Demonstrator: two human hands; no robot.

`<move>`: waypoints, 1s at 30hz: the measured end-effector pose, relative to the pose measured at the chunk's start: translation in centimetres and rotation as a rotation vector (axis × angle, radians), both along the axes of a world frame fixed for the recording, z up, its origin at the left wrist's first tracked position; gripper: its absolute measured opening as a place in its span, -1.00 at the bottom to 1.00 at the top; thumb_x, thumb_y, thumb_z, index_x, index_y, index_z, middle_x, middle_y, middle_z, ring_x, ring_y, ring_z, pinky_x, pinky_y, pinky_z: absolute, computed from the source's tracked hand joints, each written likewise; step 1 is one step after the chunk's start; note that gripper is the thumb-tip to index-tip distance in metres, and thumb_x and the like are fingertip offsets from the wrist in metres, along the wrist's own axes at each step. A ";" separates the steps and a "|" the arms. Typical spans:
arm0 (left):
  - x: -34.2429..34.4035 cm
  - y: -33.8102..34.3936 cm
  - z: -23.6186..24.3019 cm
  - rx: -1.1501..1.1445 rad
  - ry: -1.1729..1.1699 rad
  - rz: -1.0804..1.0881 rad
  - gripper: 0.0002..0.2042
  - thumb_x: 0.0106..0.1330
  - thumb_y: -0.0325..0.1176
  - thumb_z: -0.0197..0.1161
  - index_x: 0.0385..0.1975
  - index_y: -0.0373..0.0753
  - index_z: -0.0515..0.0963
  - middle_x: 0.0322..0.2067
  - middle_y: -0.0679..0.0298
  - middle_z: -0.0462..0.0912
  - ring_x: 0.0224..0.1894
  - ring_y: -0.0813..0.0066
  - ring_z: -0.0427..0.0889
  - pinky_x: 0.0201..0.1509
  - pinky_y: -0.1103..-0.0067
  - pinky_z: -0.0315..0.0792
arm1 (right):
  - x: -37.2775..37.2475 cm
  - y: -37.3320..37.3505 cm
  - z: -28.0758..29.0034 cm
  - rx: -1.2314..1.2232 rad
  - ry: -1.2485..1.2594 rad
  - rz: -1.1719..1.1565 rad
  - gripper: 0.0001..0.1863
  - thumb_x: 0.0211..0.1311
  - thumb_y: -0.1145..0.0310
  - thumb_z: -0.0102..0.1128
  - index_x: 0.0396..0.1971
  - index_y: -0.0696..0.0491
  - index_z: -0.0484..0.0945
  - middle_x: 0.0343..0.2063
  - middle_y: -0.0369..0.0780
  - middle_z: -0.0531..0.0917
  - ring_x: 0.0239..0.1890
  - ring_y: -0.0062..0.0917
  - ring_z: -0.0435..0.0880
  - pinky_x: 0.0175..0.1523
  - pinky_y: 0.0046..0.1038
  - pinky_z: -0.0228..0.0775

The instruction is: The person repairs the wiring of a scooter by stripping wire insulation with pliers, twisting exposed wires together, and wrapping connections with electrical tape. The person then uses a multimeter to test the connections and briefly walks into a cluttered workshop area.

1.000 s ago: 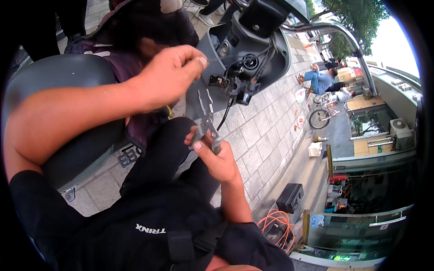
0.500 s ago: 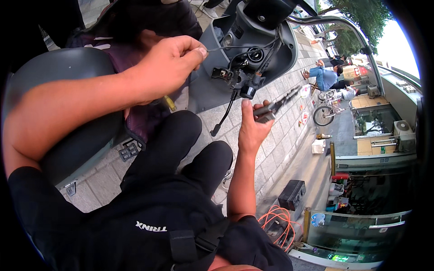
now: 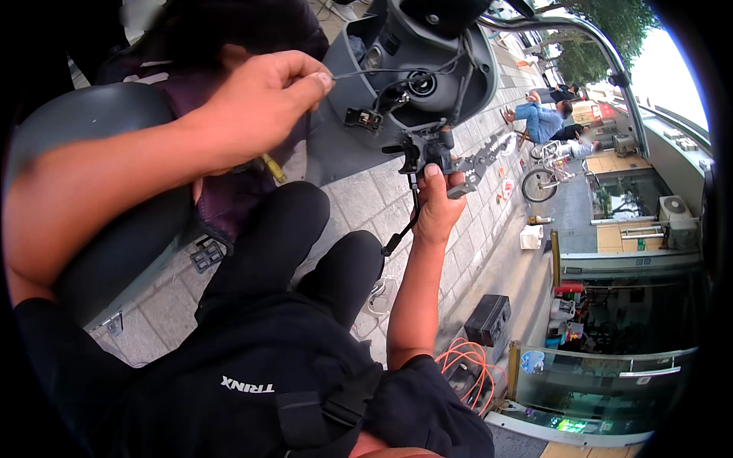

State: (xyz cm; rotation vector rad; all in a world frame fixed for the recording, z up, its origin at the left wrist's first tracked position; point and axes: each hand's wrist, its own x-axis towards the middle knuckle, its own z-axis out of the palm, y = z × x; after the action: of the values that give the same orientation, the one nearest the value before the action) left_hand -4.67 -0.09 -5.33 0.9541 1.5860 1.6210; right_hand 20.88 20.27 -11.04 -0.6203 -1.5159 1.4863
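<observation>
Since the earlier frame the right hand [image 3: 439,202] had risen from lap height to the scooter's open front panel [image 3: 427,69], carrying the wire stripper [image 3: 477,160] along. In the head view its grip was closed around that tool beside a black connector [image 3: 421,149]. The left hand [image 3: 256,103] pinched a thin wire [image 3: 382,72] between thumb and forefinger.

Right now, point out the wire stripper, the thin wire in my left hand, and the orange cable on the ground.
wire stripper [image 3: 479,159], head view, its toothed jaws.
thin wire [image 3: 366,73], head view, mid-length.
orange cable [image 3: 464,359], head view, top loop.
</observation>
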 end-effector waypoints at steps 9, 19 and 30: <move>-0.4 0.5 -0.5 -0.019 -0.035 -0.055 -0.78 0.58 -0.22 0.14 0.00 -0.23 0.55 -0.41 0.50 0.47 -0.62 0.88 0.24 -0.59 0.76 0.11 | -0.5 -2.7 0.6 0.489 -0.275 -0.518 -0.46 0.17 0.41 0.52 0.08 0.26 0.47 -0.19 -0.21 0.61 -0.12 -0.53 0.60 0.03 -0.42 0.46; 0.7 0.6 0.1 -0.194 -0.164 -0.217 -0.79 0.62 -0.25 0.08 0.02 -0.26 0.48 -0.09 0.25 0.72 -0.68 0.76 0.33 -0.59 0.77 0.26 | -3.0 -5.1 -0.8 1.017 -0.273 -0.608 -0.43 -0.10 0.52 0.49 0.01 0.12 0.52 -0.13 -0.08 0.62 -0.13 -0.14 0.63 0.00 -0.18 0.42; 0.8 -0.4 0.1 -0.135 -0.091 -0.253 -0.77 0.61 -0.31 0.09 0.08 -0.29 0.50 -0.07 0.22 0.70 -0.54 0.72 0.42 -0.44 0.75 0.35 | -3.2 -5.0 -1.3 0.406 -0.200 -0.475 -0.45 0.16 0.42 0.50 0.10 0.22 0.45 -0.07 -0.04 0.60 -0.05 -0.27 0.64 0.08 -0.30 0.48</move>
State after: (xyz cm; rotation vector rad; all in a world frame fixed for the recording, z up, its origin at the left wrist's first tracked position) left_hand -3.86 -0.47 -5.23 0.9528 1.4302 1.3481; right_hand 17.72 15.31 -12.33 -0.8263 -1.6191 0.7493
